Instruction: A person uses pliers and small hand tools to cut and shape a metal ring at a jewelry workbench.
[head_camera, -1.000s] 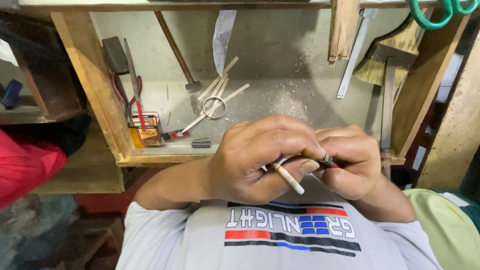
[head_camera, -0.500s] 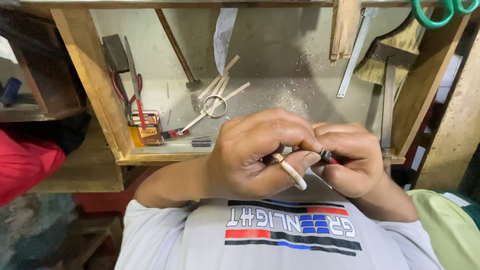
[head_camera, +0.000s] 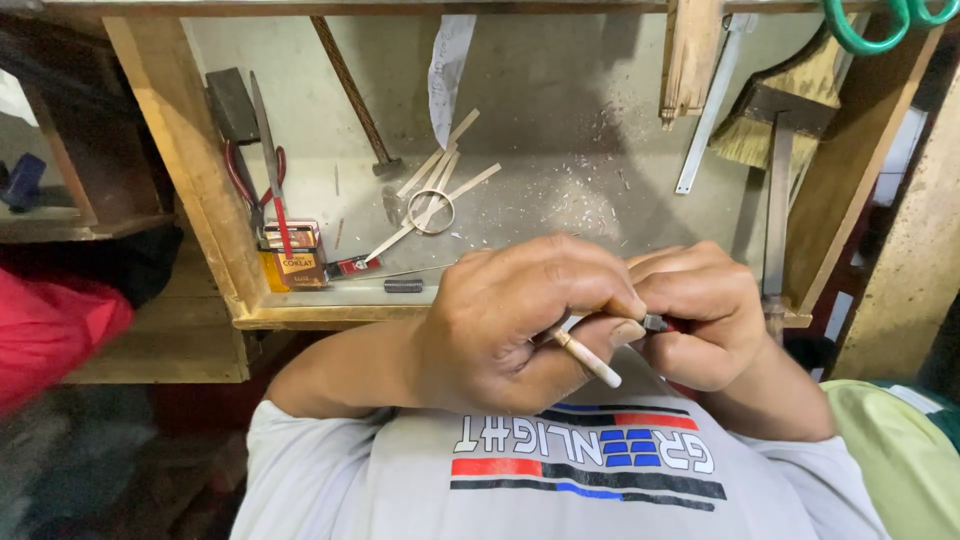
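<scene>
Left hand (head_camera: 500, 320) grips a thin, light, probably brittle pale stick (head_camera: 588, 357) mid-length; right hand (head_camera: 700, 312) clenches a small dark tool (head_camera: 655, 322)

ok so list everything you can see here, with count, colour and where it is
small stick: one, pale cream, sticking out of the left hand
small tool: one, dark tip, between both hands
thin strips: several, pale wood, middle of bench
ring: one, metal, lying on the strips
small box: one, yellow and brown, left of bench
pliers: one, red handles, left wall of bench
hammer: one, brown handle, leaning at the back
brush: one, straw coloured, right side
scissors: one, green handles, top right
left hand: one, gripping the stick
right hand: one, closed on the tool
</scene>
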